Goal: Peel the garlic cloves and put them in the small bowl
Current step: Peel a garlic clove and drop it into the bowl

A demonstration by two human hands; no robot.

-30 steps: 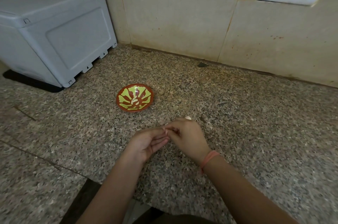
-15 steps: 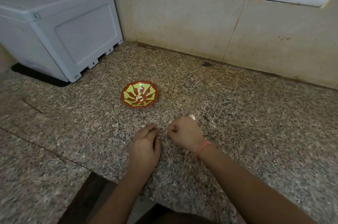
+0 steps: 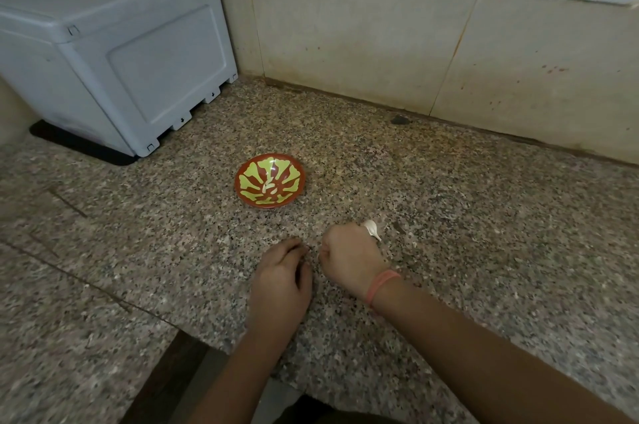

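Left hand (image 3: 280, 281) palm down on the granite counter (image 3: 484, 216), fingers bent, tips on the stone; not possible to tell if anything under them. Right hand (image 3: 349, 259) just beside it, a narrow gap between, fingers curled into a fist, content hidden. Pink band (image 3: 380, 285) on the right wrist. One unpeeled garlic clove (image 3: 371, 229) directly behind the right hand; held or only lying there, unclear. Small bowl (image 3: 300, 171), red with yellow-green pattern, farther back, a few peeled cloves (image 3: 271, 188) inside. Grey plastic box (image 3: 121, 53) at far left.
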